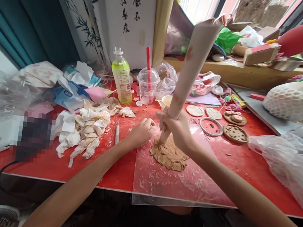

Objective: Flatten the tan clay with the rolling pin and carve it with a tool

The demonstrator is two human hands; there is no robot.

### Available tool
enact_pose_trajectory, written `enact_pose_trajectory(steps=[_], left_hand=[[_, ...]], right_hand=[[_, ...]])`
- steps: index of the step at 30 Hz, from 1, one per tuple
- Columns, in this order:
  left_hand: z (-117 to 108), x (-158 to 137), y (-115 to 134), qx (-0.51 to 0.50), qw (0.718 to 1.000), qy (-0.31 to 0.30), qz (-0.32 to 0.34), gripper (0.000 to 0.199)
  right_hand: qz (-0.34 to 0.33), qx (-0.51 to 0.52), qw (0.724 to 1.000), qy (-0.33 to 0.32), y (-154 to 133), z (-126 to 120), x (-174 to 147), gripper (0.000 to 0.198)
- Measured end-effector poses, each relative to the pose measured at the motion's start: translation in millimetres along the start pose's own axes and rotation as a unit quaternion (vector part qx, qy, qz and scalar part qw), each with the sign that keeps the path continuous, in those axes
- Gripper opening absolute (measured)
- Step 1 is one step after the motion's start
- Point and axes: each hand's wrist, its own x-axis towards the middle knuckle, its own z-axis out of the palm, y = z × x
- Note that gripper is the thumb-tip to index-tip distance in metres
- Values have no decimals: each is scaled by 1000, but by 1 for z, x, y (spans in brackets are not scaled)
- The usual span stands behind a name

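Note:
My right hand (177, 126) is wrapped around a long pale tube (191, 67) with brown smears, held nearly upright and leaning to the right at the top. Its lower end touches a flattened slab of brown clay (169, 156), whose surface is covered in round dents. The clay lies on a clear plastic sheet (154, 183) that juts over the table's front edge. Just left of the clay, my left hand (143, 131) rests with curled fingers and nothing visible in them. A pen-like tool (117, 133) lies left of that hand.
Crumpled tissues (88, 131) are heaped on the red table's left. Behind stand a green drink bottle (123, 77) and a plastic cup (147, 85) with a red straw. To the right lie a ring (201, 130), round clay pieces (236, 134) and plastic bags (287, 156).

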Motion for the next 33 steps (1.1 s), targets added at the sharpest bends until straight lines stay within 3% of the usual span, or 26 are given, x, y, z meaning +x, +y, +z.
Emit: enact_pose_trajectory(steps=[4, 6, 9, 11, 13, 18, 22, 28, 30, 33], left_hand=[[-1, -4, 2, -3, 1000, 0, -12, 17], [-1, -4, 3, -2, 1000, -2, -13, 16], [-3, -3, 2, 3, 1000, -10, 1, 13], [-4, -2, 2, 6, 999, -24, 23, 12], [-5, -1, 2, 8, 999, -31, 36, 14], [-5, -3, 5, -11, 1000, -1, -15, 16], [-7, -5, 7, -22, 999, -5, -38, 14], [-7, -6, 7, -33, 999, -19, -38, 16], [-6, -5, 6, -32, 999, -14, -36, 15], [-4, -2, 5, -23, 999, -4, -26, 12]], right_hand=[[-140, 105, 984, 16, -47, -3, 16, 32], [-164, 133, 977, 19, -52, -1, 16, 33], [-86, 78, 993, 4, -24, 3, 5, 30], [33, 9, 999, -34, 0, 4, -3, 29], [64, -25, 997, -44, 11, 5, -4, 27], [-59, 33, 997, -31, -13, 6, 8, 30], [-112, 70, 991, -1, -40, 9, 17, 29], [-246, 156, 956, 34, -67, 2, 25, 28], [-216, 129, 967, 28, -55, 2, 21, 28], [-77, 48, 996, -9, -19, 3, 13, 28]])
